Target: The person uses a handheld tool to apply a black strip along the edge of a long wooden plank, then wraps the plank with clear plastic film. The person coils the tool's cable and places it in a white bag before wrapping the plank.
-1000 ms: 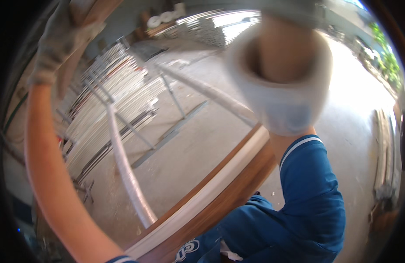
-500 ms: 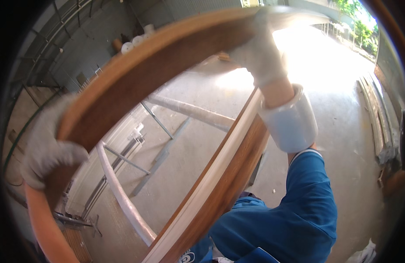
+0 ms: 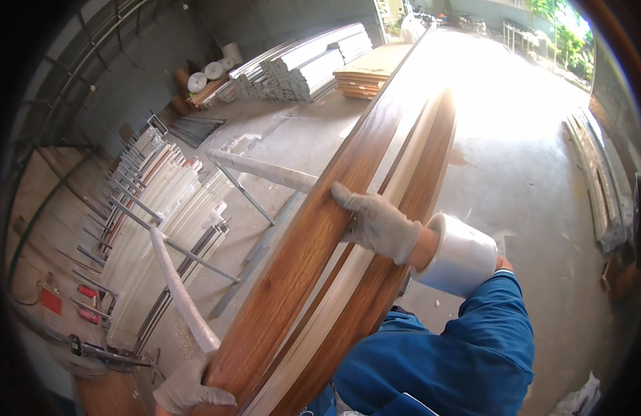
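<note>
A long brown wood-grain plank (image 3: 293, 270) slants away from me toward the bright far end. My left hand (image 3: 187, 390), in a grey work glove, is closed around its near end, thumb across the face. Further up, my right hand (image 3: 384, 225), gloved as well, grips the plank's right edge; its thumb lies on the face and its other fingers are mostly hidden. A roll of clear plastic film (image 3: 460, 255) circles my right forearm like a cuff. Beside the plank runs a second wood-grain piece with a pale inner strip (image 3: 334, 303), close to my body.
A stand with wrapped bars (image 3: 176, 284) is at the left. Beyond it, a rack holds many white profiles (image 3: 154, 208). White lengths (image 3: 306, 73) and brown boards (image 3: 369, 78) are stacked at the back. Wrapped lengths (image 3: 594, 184) lie along the right.
The plank has come down from in front of my view to beside the second piece. Both hands have lowered with it, the left moving right toward the lower edge.
</note>
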A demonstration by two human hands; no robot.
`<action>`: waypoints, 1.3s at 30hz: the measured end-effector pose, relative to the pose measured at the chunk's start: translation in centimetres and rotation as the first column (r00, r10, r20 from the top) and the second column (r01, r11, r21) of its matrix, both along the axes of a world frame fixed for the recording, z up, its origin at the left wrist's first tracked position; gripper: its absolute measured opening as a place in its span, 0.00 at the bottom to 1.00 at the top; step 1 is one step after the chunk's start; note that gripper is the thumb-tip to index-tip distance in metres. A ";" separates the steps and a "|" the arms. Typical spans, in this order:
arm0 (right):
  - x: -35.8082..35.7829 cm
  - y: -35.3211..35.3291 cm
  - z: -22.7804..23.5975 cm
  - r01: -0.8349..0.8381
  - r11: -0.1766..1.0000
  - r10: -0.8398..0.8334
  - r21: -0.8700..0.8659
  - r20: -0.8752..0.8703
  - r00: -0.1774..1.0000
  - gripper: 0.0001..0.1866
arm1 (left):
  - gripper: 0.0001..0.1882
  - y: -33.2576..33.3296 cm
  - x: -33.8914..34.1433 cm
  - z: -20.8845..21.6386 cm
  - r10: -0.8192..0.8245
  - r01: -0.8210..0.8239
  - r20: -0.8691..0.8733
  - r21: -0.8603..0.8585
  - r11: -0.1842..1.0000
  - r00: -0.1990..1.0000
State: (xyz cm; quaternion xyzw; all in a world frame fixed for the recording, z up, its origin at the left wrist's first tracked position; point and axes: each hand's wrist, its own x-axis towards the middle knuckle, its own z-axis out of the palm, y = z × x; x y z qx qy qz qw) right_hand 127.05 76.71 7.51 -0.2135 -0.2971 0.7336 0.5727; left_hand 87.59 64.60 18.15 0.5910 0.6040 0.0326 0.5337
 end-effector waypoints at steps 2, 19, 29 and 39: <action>-0.7 -0.9 -0.7 -0.045 0.998 0.046 -0.046 0.022 0.999 0.29 | 0.52 -1.4 -1.6 -1.6 0.002 -0.001 0.075 -0.002 1.000 0.997; -0.5 -4.1 -1.7 -0.115 0.908 0.217 -0.404 0.218 0.951 0.28 | 0.40 -2.1 -12.2 -11.8 0.228 -0.193 0.046 -0.385 0.902 0.973; -0.4 -4.6 -2.0 -0.133 0.905 0.227 -0.403 0.195 0.954 0.31 | 0.36 -2.3 -12.8 -11.3 -0.113 0.124 0.065 -0.216 0.968 0.991; -1.1 -5.0 -3.0 -0.229 0.885 0.298 -0.405 0.116 0.947 0.31 | 0.38 -2.5 -12.5 -10.0 -0.262 0.240 -0.250 -0.114 0.964 0.932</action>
